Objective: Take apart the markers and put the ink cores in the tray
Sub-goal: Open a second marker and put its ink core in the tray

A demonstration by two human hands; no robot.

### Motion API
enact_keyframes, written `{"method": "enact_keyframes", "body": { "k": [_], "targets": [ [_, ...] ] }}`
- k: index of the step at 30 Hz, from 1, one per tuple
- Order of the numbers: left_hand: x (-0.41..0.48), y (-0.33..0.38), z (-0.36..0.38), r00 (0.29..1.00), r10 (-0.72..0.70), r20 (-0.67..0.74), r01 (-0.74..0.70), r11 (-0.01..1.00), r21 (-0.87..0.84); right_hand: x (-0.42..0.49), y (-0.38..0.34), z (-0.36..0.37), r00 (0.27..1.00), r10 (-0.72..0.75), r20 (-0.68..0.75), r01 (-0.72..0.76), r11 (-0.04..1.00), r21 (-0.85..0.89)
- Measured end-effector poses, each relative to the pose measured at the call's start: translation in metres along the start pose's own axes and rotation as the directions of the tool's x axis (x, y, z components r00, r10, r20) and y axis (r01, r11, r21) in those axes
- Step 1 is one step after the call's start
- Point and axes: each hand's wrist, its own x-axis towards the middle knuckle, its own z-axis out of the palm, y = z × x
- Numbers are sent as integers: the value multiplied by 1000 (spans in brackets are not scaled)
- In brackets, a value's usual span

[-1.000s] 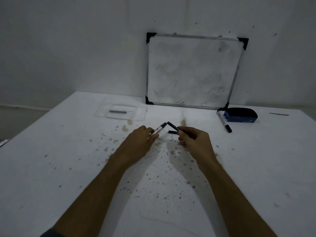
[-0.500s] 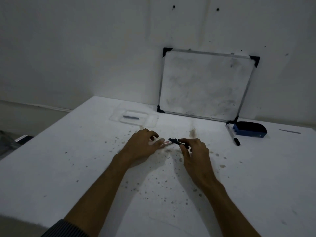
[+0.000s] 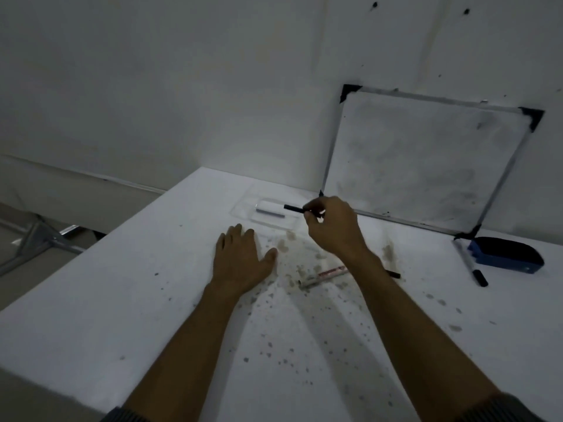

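Note:
My right hand (image 3: 330, 228) pinches a thin black ink core (image 3: 293, 208) and holds it just above the right part of the clear plastic tray (image 3: 240, 210). Another ink core (image 3: 269, 212) lies inside the tray. My left hand (image 3: 240, 260) rests flat on the white table, fingers spread, holding nothing. The emptied marker barrel (image 3: 323, 276), white with red print, lies on the table under my right forearm. A small black marker part (image 3: 393, 274) lies just right of that forearm.
A whiteboard (image 3: 423, 166) leans against the wall at the back right. A blue-and-black eraser (image 3: 507, 254) and a whole marker (image 3: 470, 263) lie at the right. The table is speckled with ink stains. Its left edge drops off beside a metal frame (image 3: 36, 242).
My right hand has lifted the ink core away from the barrel and carried it to the tray. My left hand let go of the barrel and now lies flat.

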Motion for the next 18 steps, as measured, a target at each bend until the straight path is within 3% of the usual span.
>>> {"method": "enact_keyframes", "body": {
  "k": [3,9,15,18],
  "targets": [
    [4,-1,4,999,15,-39,-14,1000,26,48,-10,23,999,22,44,-17,995,-94],
    [7,-1,5,997,28,-73,-25,999,43,118,-11,65,956,122,266,-2,913,-409],
    [8,-2,7,996,21,-87,-18,999,37,138,-6,85,909,203,364,21,849,-527],
    [7,-2,6,997,28,-73,-25,999,39,137,-4,85,913,203,353,3,864,-504]
  ]
}}
